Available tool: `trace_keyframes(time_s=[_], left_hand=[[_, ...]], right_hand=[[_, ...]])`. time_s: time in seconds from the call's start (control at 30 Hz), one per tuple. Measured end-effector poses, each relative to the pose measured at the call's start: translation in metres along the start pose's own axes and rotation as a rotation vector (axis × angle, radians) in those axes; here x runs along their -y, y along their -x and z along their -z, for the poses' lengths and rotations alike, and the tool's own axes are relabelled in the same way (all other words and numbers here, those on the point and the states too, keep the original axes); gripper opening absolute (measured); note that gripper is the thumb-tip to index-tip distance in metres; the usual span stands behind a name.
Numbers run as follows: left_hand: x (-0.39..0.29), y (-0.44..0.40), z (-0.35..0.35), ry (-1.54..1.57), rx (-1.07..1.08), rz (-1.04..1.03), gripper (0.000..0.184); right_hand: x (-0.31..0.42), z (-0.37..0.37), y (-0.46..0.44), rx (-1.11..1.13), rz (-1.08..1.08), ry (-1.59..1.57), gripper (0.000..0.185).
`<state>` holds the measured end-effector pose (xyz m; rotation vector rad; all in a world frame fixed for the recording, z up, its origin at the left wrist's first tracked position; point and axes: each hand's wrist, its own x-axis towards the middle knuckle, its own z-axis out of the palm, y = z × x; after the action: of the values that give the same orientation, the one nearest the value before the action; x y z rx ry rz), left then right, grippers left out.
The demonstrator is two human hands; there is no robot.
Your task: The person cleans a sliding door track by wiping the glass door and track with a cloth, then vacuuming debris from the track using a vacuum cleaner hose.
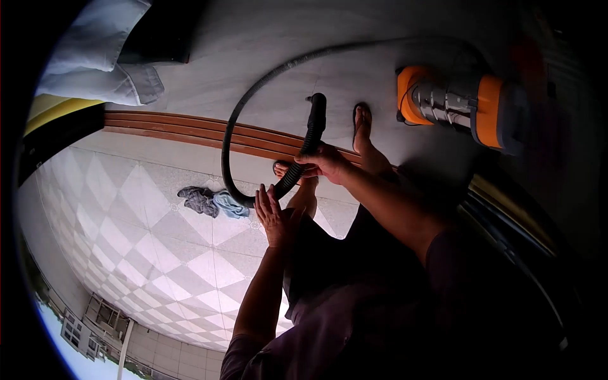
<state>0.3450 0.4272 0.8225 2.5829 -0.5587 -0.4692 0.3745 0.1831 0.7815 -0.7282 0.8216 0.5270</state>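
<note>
A black ribbed vacuum hose [234, 130] loops across the floor in the head view, its curved end piece pointing up. My right hand [326, 163] is closed around the hose just below the dark handle piece [316, 117]. Lower and to the left, my left hand [272, 218] holds the hose's bend, its fingers extended along it. The orange and grey vacuum cleaner [443, 104] lies at the upper right.
A brown grooved threshold [190, 128] crosses between grey floor and diamond-patterned tiles [152, 240]. Crumpled grey and light blue cloths [215, 201] lie on the tiles. My sandalled feet straddle the threshold. Pale fabric [95, 57] hangs at the upper left.
</note>
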Motion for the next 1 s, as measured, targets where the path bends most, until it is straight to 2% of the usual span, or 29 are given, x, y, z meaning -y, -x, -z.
trace_keyframes(time_s=[0.07,0.1,0.13,0.2,0.23,0.27,0.33,0.37,0.4,0.43,0.47,0.5,0.53,0.57,0.6,0.63,0.67,0.73,0.77,0.8,0.87,1.0], left_hand=[[0.005,-0.012,0.012,0.196,0.192,-0.090,0.104],[-0.003,-0.019,0.031,0.188,0.303,-0.050,0.102],[0.004,-0.021,0.035,0.226,0.365,-0.036,0.078],[-0.001,-0.015,0.060,0.132,0.584,-0.150,0.054],[-0.013,0.002,0.078,-0.051,0.589,-0.504,0.041],[-0.039,0.009,0.098,-0.128,0.765,-0.371,0.040],[0.018,0.061,0.071,-0.034,0.652,-0.550,0.041],[0.027,0.081,0.065,-0.027,0.581,-0.562,0.044],[0.034,0.100,0.059,-0.014,0.515,-0.571,0.047],[0.036,0.114,0.053,0.000,0.453,-0.579,0.050],[0.026,0.119,0.049,-0.105,0.447,-0.588,0.047],[0.010,0.119,0.047,-0.213,0.436,-0.594,0.043],[0.001,0.121,0.042,-0.326,0.423,-0.602,0.039],[0.017,0.125,0.019,-0.246,0.358,-0.624,0.033],[0.033,0.131,0.001,-0.232,0.361,-0.611,0.032],[0.032,0.131,-0.006,-0.242,0.408,-0.566,0.031],[0.027,0.133,-0.011,-0.260,0.466,-0.512,0.030],[0.014,0.137,-0.026,-0.299,0.547,-0.416,0.029],[0.009,0.142,-0.032,-0.323,0.575,-0.373,0.029],[0.004,0.143,-0.037,-0.339,0.597,-0.340,0.028],[-0.008,0.143,-0.050,-0.354,0.629,-0.304,0.028],[-0.052,0.128,-0.068,-0.338,0.810,-0.221,0.028]], right_hand=[[-0.023,-0.026,0.030,-0.079,0.018,0.022,0.037],[-0.039,-0.036,0.039,-0.085,0.074,-0.010,0.039],[-0.050,-0.041,0.056,-0.072,0.099,-0.022,0.039],[-0.087,-0.044,0.076,-0.114,0.194,-0.175,0.040],[-0.092,-0.042,0.093,-0.183,0.085,-0.202,0.047],[-0.076,-0.052,0.125,-0.210,0.105,-0.367,0.055],[-0.080,-0.035,0.143,-0.210,0.184,-0.545,0.060],[-0.080,-0.030,0.153,-0.209,0.121,-0.563,0.056],[-0.094,-0.024,0.153,-0.391,0.016,-0.501,0.046],[-0.119,-0.010,0.143,-0.424,0.027,-0.488,0.042],[-0.148,0.008,0.129,-0.453,0.034,-0.474,0.038],[-0.171,0.028,0.119,-0.524,0.043,-0.568,0.026],[-0.145,0.016,0.165,-0.636,0.062,-0.643,0.023],[-0.175,0.034,0.148,-0.765,0.088,-0.703,0.024],[-0.211,0.058,0.124,-0.896,0.107,-0.761,0.024],[-0.238,0.080,0.112,-0.996,0.056,-0.668,0.021],[-0.254,0.092,0.112,-1.014,0.130,-0.734,0.019],[-0.281,0.120,0.109,-1.059,0.126,-0.957,0.020],[-0.288,0.139,0.120,-1.079,0.036,-0.865,0.022],[-0.296,0.159,0.123,-1.142,0.046,-0.955,0.019],[-0.320,0.197,0.113,-1.220,0.056,-0.922,0.021],[-0.339,0.250,0.101,-1.289,0.002,-1.030,0.027]])
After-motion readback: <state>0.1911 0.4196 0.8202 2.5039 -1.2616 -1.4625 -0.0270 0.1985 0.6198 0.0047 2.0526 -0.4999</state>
